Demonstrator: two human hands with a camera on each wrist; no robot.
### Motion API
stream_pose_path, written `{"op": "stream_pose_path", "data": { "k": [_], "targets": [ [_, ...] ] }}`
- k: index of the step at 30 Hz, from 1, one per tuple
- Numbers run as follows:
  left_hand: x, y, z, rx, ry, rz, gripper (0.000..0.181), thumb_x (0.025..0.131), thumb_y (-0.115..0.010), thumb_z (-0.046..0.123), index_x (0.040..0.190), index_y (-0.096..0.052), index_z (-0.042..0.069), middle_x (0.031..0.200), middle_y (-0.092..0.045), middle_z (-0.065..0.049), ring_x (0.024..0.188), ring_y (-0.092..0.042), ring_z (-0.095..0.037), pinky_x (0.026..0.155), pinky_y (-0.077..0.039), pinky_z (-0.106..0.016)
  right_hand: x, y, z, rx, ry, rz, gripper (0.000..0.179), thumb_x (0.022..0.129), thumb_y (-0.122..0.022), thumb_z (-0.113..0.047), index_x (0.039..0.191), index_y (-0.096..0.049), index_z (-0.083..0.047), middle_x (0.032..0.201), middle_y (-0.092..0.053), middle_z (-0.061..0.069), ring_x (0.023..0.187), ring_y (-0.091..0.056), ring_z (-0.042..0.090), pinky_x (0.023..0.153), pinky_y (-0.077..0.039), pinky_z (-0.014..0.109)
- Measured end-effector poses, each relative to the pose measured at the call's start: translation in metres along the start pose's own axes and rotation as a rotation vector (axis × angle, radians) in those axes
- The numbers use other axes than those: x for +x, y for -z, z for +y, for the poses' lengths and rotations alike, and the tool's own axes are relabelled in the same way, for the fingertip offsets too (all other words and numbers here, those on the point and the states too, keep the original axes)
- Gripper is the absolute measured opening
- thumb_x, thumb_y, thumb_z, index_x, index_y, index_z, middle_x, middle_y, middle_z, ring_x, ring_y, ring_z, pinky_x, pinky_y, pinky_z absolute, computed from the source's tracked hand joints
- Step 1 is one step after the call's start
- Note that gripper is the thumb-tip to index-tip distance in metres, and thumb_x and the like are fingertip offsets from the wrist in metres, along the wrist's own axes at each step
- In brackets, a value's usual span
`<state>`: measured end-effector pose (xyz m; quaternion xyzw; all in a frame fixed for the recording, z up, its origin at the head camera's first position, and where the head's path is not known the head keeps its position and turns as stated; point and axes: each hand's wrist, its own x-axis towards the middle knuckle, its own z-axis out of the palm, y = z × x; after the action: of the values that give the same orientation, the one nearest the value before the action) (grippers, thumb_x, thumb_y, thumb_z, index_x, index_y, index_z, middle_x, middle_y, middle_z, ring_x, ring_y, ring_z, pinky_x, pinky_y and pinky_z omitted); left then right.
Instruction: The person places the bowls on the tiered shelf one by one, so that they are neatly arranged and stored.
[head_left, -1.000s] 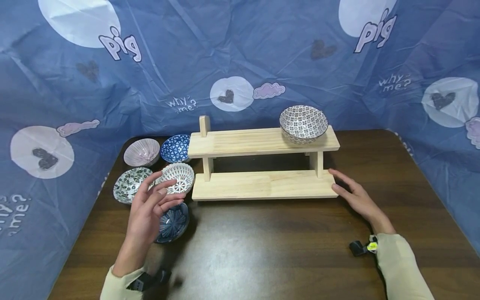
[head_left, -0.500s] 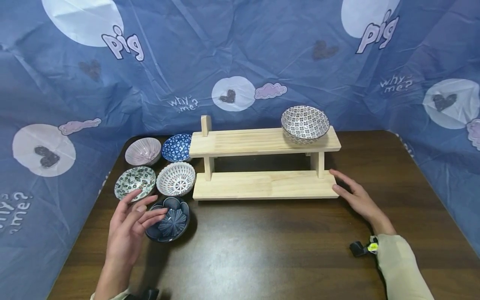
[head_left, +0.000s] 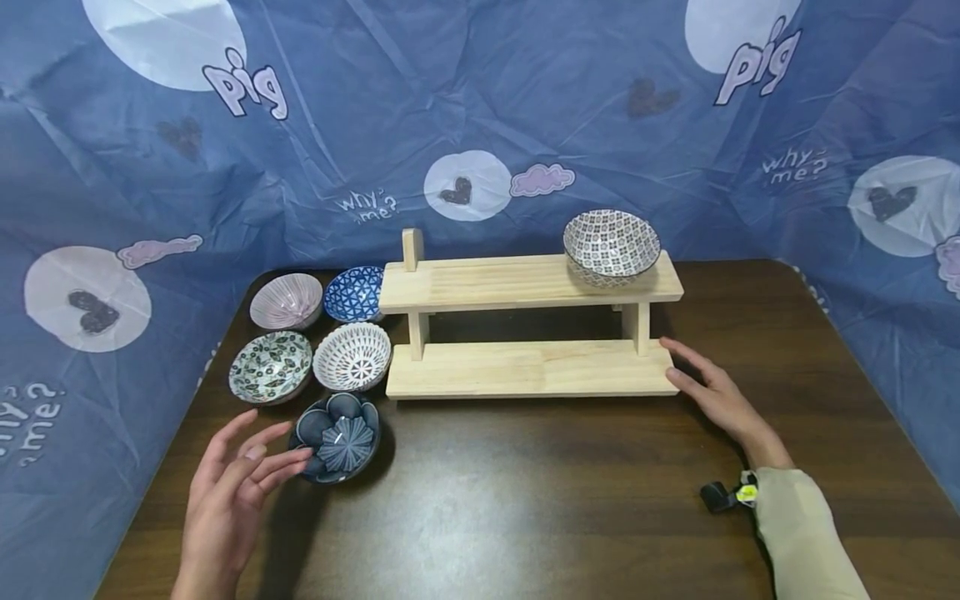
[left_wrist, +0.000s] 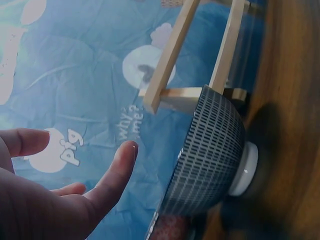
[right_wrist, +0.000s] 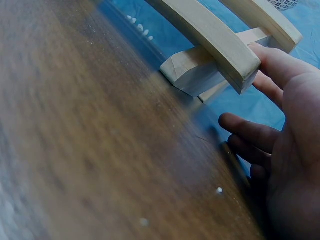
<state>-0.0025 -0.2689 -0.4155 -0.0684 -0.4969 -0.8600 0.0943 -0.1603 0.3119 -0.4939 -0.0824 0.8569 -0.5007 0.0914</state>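
Note:
My left hand (head_left: 228, 500) hovers beside a dark blue flower-patterned bowl (head_left: 341, 442), its fingers loosely spread with nothing between them. In the left wrist view this bowl (left_wrist: 210, 155) shows a checked outer wall and a white foot, apart from the fingers. My right hand (head_left: 723, 408) touches the right end of a two-tier wooden shelf (head_left: 525, 371) with thumb and index finger. In the right wrist view the other fingers of that hand (right_wrist: 305, 135) hang loosely beside the board end (right_wrist: 240, 67). A brown-and-white patterned bowl (head_left: 611, 246) stands on the upper tier at the right.
Left of the shelf stand a pink striped bowl (head_left: 287, 302), a blue triangle-patterned bowl (head_left: 354, 294), a green leaf-patterned bowl (head_left: 270, 367) and a white scalloped bowl (head_left: 352, 357). A brown wooden table (head_left: 525, 492) carries everything. Blue printed cloth (head_left: 480, 100) hangs behind it.
My left hand has drawn back from over the white scalloped bowl, moving left and toward me, and the dark blue bowl shows more fully. My right hand keeps its place on the shelf end.

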Motion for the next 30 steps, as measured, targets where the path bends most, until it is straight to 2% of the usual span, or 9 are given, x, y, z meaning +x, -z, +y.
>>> {"op": "stream_pose_path", "data": {
  "k": [4, 11, 15, 20, 25, 30],
  "targets": [
    [-0.008, 0.005, 0.001, 0.022, 0.016, 0.05, 0.043, 0.103, -0.025, -0.009, 0.142, -0.038, 0.002, 0.121, -0.067, -0.017, 0.092, -0.076, -0.034, 0.081, -0.064, -0.038, 0.0, 0.0, 0.0, 0.003, 0.001, -0.002, 0.061, 0.104, -0.052, -0.034, 0.157, -0.031, -0.014, 0.164, -0.026, 0.02, 0.153, -0.015, 0.045, 0.118, -0.014, 0.073],
    [-0.017, 0.016, -0.002, 0.078, 0.051, 0.084, 0.042, 0.104, -0.026, -0.007, 0.142, -0.039, 0.006, 0.121, -0.068, -0.012, 0.091, -0.077, -0.031, 0.079, -0.065, -0.036, 0.0, 0.0, 0.0, -0.001, 0.0, -0.002, 0.061, 0.104, -0.052, -0.034, 0.158, -0.031, -0.014, 0.164, -0.026, 0.02, 0.152, -0.015, 0.045, 0.118, -0.015, 0.073],
    [-0.019, 0.019, -0.004, 0.119, 0.078, 0.118, 0.041, 0.104, -0.029, -0.005, 0.14, -0.042, 0.009, 0.118, -0.07, -0.008, 0.089, -0.077, -0.027, 0.077, -0.065, -0.035, 0.0, 0.0, 0.001, -0.004, -0.001, -0.001, 0.061, 0.104, -0.053, -0.035, 0.158, -0.031, -0.015, 0.164, -0.026, 0.019, 0.152, -0.016, 0.044, 0.118, -0.015, 0.073],
    [-0.019, 0.022, -0.007, 0.124, 0.077, 0.164, 0.038, 0.105, -0.031, -0.005, 0.137, -0.046, 0.01, 0.114, -0.073, -0.006, 0.085, -0.078, -0.026, 0.074, -0.065, -0.034, -0.001, -0.001, 0.002, -0.003, 0.011, -0.004, 0.059, 0.104, -0.052, -0.033, 0.158, -0.032, -0.016, 0.164, -0.028, 0.019, 0.152, -0.017, 0.042, 0.118, -0.017, 0.072],
    [-0.019, 0.028, -0.009, 0.099, 0.081, 0.181, 0.038, 0.104, -0.031, -0.005, 0.135, -0.047, 0.01, 0.113, -0.074, -0.006, 0.084, -0.078, -0.026, 0.073, -0.065, -0.033, -0.001, -0.001, 0.002, -0.002, 0.008, -0.002, 0.059, 0.104, -0.052, -0.033, 0.158, -0.032, -0.017, 0.164, -0.028, 0.018, 0.152, -0.017, 0.042, 0.117, -0.017, 0.072],
    [-0.017, 0.034, -0.013, 0.101, 0.113, 0.178, 0.037, 0.105, -0.032, -0.004, 0.134, -0.046, 0.013, 0.113, -0.074, -0.004, 0.084, -0.077, -0.025, 0.073, -0.065, -0.034, 0.0, 0.0, 0.002, -0.002, 0.001, 0.004, 0.06, 0.104, -0.053, -0.034, 0.157, -0.032, -0.017, 0.164, -0.028, 0.018, 0.152, -0.017, 0.043, 0.118, -0.017, 0.072]
  ]
}}
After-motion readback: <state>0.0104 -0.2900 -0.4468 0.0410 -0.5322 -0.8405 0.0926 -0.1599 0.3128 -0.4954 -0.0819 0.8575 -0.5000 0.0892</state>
